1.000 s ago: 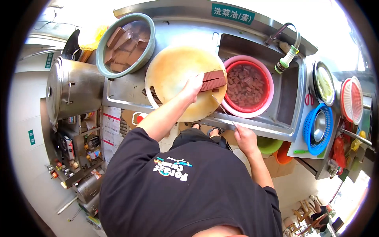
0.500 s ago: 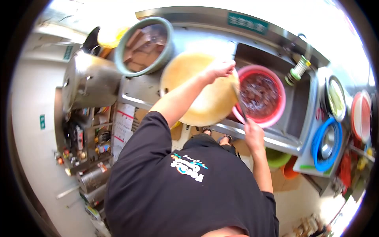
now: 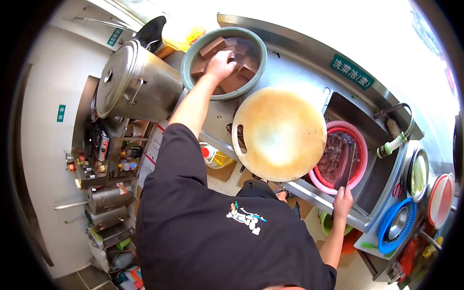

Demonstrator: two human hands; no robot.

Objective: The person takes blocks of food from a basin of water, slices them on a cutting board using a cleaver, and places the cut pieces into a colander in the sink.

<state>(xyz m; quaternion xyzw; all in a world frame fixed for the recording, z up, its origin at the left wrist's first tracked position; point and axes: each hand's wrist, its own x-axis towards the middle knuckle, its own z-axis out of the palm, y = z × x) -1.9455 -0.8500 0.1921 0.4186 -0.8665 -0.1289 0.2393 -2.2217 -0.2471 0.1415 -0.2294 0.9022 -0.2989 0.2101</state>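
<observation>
Left hand (image 3: 221, 64) reaching far forward — right hand (image 3: 342, 202) apparently clenched.

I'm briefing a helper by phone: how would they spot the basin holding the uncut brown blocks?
Start at the big steel lidded pot left of the sink counter. Right beside it sits the round grey-green basin, where the left hand reaches. Unlike the pink-and-red basin in the sink, it holds large brown slabs.

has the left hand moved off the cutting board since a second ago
Yes. The left hand left the cutting board and now reaches into the green basin of brown blocks.
</observation>
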